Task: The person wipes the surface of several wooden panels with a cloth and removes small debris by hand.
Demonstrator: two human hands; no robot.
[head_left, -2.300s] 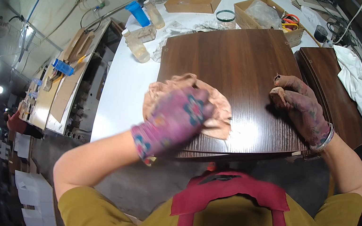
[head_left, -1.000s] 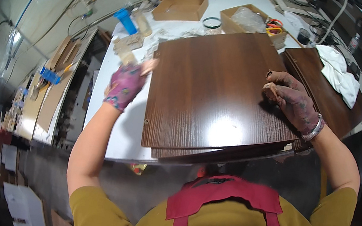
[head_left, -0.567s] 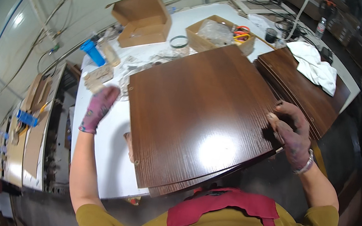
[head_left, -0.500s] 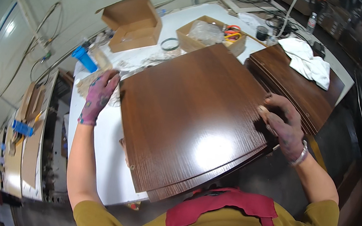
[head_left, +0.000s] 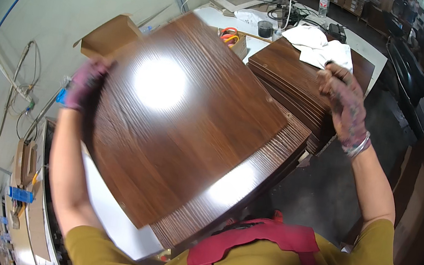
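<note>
A large dark brown wood-grain panel (head_left: 196, 124) is tilted with its left side raised, over another brown panel (head_left: 269, 159) of the stack beneath it. My left hand (head_left: 89, 81), in a pink patterned glove and slightly blurred, grips the raised left edge. My right hand (head_left: 345, 110), gloved alike with fingertips bare, is off the panel. Its fingers are loosely bent and apart, with nothing seen between them. It hovers by a second stack of brown panels (head_left: 285, 60), close to a white cloth (head_left: 321, 47) lying there.
The white table (head_left: 123, 230) shows below the panel. Behind it stand a cardboard box (head_left: 107, 36) and a carton with orange-handled scissors (head_left: 229, 37). Farther back are a black cup (head_left: 265, 28), cables and a water bottle (head_left: 323, 4). A black seat (head_left: 408, 64) is at right.
The upper panel has moved left and its left side has risen, with my left hand at its edge. More of the panel below shows. My right hand has left the panel and moved up.
</note>
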